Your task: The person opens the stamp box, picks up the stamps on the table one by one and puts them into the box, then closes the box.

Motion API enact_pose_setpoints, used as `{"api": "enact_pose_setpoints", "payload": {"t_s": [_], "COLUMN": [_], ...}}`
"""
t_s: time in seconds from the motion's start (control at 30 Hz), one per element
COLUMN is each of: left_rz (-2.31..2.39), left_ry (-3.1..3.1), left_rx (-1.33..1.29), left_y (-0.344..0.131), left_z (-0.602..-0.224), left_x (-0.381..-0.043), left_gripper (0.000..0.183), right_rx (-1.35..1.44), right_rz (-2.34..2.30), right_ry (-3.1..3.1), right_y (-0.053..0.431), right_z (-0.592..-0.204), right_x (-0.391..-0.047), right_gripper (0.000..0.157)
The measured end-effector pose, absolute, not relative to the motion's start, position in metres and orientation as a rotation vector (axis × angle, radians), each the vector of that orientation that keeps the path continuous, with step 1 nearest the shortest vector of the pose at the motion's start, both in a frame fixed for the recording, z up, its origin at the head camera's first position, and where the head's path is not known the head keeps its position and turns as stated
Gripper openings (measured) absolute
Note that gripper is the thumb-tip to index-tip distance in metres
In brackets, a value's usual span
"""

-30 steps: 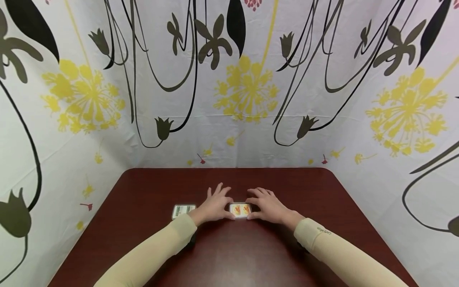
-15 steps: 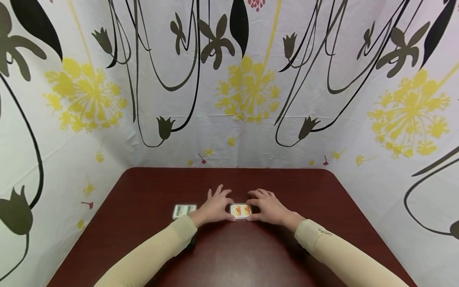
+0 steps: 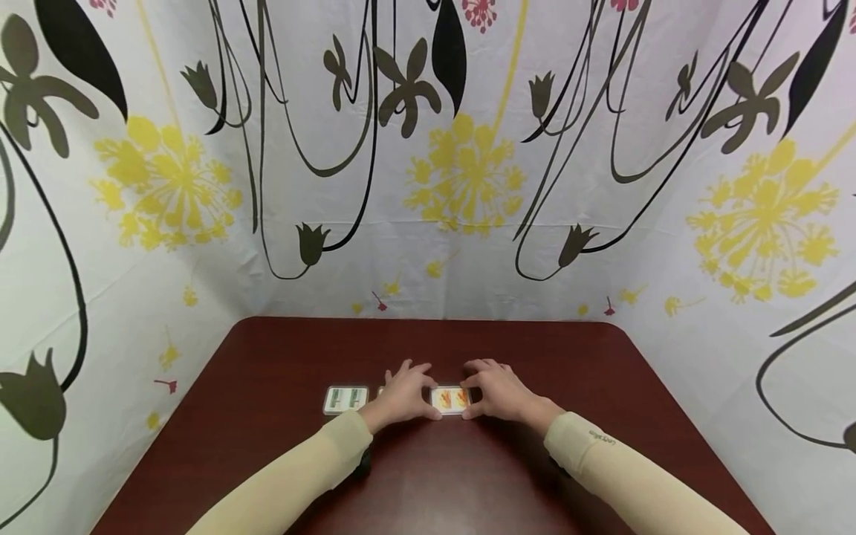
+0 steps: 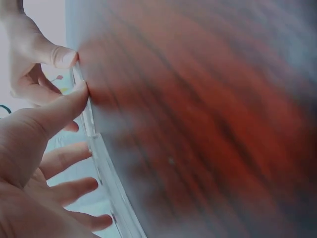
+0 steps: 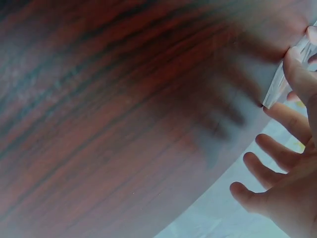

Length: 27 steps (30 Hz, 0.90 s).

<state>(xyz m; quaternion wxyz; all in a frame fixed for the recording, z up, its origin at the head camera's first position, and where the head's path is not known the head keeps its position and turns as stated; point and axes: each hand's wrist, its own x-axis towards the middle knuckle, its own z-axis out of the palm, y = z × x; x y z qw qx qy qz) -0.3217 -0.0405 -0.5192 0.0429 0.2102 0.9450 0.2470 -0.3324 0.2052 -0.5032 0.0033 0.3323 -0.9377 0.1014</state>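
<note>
A flat picture card in a clear case (image 3: 451,400) lies on the dark red table, showing two orange-and-yellow pictures. My left hand (image 3: 403,395) pinches its left end between thumb and forefinger, and my right hand (image 3: 501,391) pinches its right end likewise. In the left wrist view, the left thumb (image 4: 64,110) touches the case's thin clear edge, while the other fingers are spread. From the right wrist view, the right hand (image 5: 285,168) has its thumb and forefinger at the case (image 5: 278,82), with its remaining fingers apart from it.
Farther left lies a similar clear-cased card (image 3: 345,400) with greenish pictures. A sliver of another case (image 3: 381,390) shows beside the left hand, which hides most of it. Behind the table (image 3: 441,349) hangs a flower-patterned cloth (image 3: 374,282), also along both sides.
The head view has tilted slightly. My left hand has shifted a little, its raised fingers lower, uncovering a sliver of the middle case. Both hands stay at the card's ends.
</note>
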Motion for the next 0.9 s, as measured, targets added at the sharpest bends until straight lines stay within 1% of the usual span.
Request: {"api": "enact_pose_setpoints", "payload": {"t_s": [0.27,0.4,0.6,0.77,0.83,0.9], "left_rz": [0.818,0.744,0.541,0.522,0.513,0.506], "left_ry": [2.871,2.902,2.977,2.975,2.972,2.97], "left_rx": [0.634,0.631,0.658,0.64,0.627,0.62], "left_y": [-0.036,-0.03,-0.022,-0.021,-0.021,-0.021], "left_z": [-0.519,-0.516,-0.507,-0.505,-0.503,-0.499], "left_x": [-0.32,-0.319,-0.322,-0.317,-0.314,-0.313], "left_gripper": [0.042,0.042,0.047,0.051,0.059,0.068], "right_rx": [1.026,1.006,0.981,0.914,0.892,0.877], "right_rz": [0.407,0.424,0.378,0.35,0.328,0.306], "right_ry": [-2.943,-2.95,-2.977,-3.033,-3.046,-3.044], "right_y": [0.206,0.208,0.21,0.209,0.209,0.209], "right_z": [-0.507,-0.508,-0.5,-0.494,-0.493,-0.49], "right_x": [-0.328,-0.326,-0.331,-0.328,-0.327,-0.326], "right_gripper": [0.055,0.055,0.051,0.052,0.055,0.061]}}
